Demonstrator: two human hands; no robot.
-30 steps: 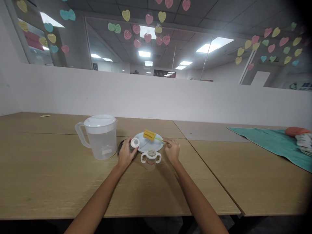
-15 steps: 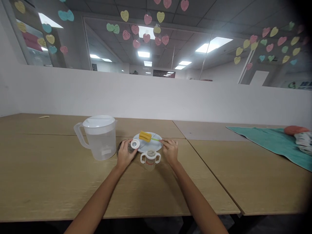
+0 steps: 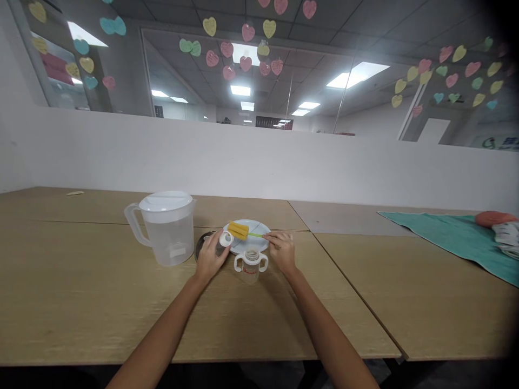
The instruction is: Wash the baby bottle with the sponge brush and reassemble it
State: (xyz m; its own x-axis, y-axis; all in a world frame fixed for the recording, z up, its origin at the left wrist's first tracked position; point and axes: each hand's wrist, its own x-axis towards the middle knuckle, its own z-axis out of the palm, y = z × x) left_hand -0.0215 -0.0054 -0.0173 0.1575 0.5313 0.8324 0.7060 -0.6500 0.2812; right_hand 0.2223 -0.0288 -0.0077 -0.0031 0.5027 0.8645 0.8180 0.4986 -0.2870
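Observation:
My left hand (image 3: 208, 258) grips a small white ring-shaped cap (image 3: 226, 239) over the edge of a dark round dish (image 3: 198, 247). Pinched in my right hand (image 3: 281, 250) is the thin green handle of a yellow sponge brush (image 3: 238, 230). The sponge head is close to the cap, above a white plate (image 3: 261, 227); whether they touch I cannot tell. A clear bottle with two white handles (image 3: 250, 266) stands upright and uncapped between my hands, at the plate's near edge.
A lidded clear pitcher (image 3: 172, 237) stands left of the dish. At the far right a green cloth (image 3: 438, 232) lies under an orange item (image 3: 494, 218) and a patterned cloth (image 3: 506, 233). A white wall (image 3: 259, 162) rises behind the wooden tables (image 3: 121, 313).
The yellow sponge head has moved slightly left and down, closer to the white cap. My right hand has shifted slightly left with it, and the cap has turned a little.

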